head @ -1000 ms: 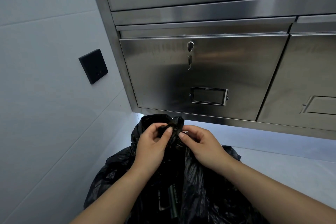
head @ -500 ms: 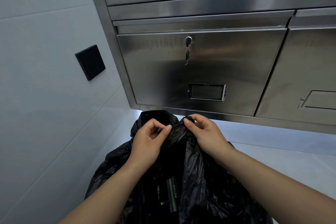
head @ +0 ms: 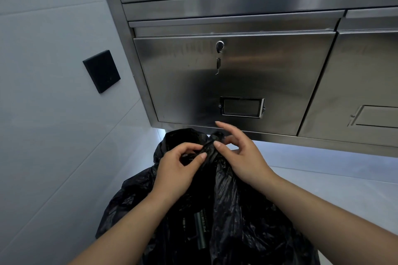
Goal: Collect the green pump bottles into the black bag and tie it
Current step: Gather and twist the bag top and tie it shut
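Note:
The black bag [head: 241, 211] stands in front of me on a pale counter, its top gathered into a twisted strip. My left hand [head: 176, 170] pinches one end of that strip between thumb and fingers. My right hand [head: 241, 157] pinches the strip just to the right, thumb and middle fingers closed on it, index finger lifted. Through a gap in the bag's front I see a dark green pump bottle [head: 201, 228] with pale lettering. Any other bottles are hidden by the plastic.
A stainless steel cabinet [head: 232, 75] with a key in its lock [head: 219, 46] hangs close above the bag. A black wall plate [head: 101, 71] sits on the pale wall to the left. The pale counter [head: 336, 187] extends to the right.
The hands have shifted on the bag's gathered top: the right hand has moved over the twisted strip and its index finger has lifted. The left hand keeps its pinch.

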